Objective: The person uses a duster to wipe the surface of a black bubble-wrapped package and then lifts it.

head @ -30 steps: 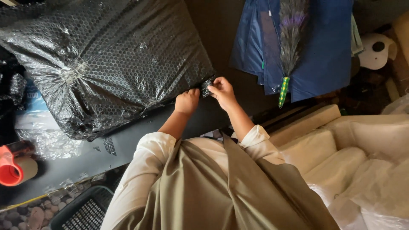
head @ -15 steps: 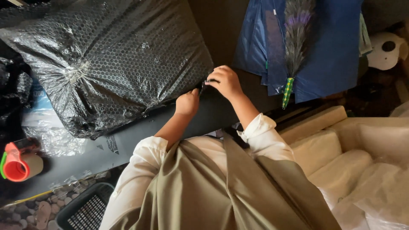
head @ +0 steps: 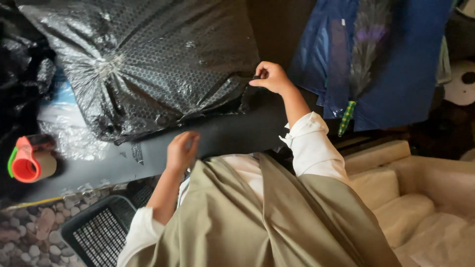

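A large package wrapped in black bubble wrap (head: 148, 64) lies on a dark table (head: 232, 133). My right hand (head: 271, 77) is at the package's right corner, with its fingers pinched on the dark wrap there. My left hand (head: 182, 151) hovers low over the table's near edge, below the package. Its fingers are loosely apart and hold nothing. White sleeves and an olive garment fill the foreground.
A red tape dispenser (head: 28, 160) sits at the table's left end beside clear plastic wrap (head: 69, 138). To the right lies blue fabric (head: 405, 59) with a feather on a green handle (head: 346, 116). A black mesh basket (head: 99, 232) stands on pebbled flooring, and cream cushions (head: 396, 198) are at the right.
My left hand has left the package corner and dropped toward the table's near edge. My right hand stays pinched at the corner.
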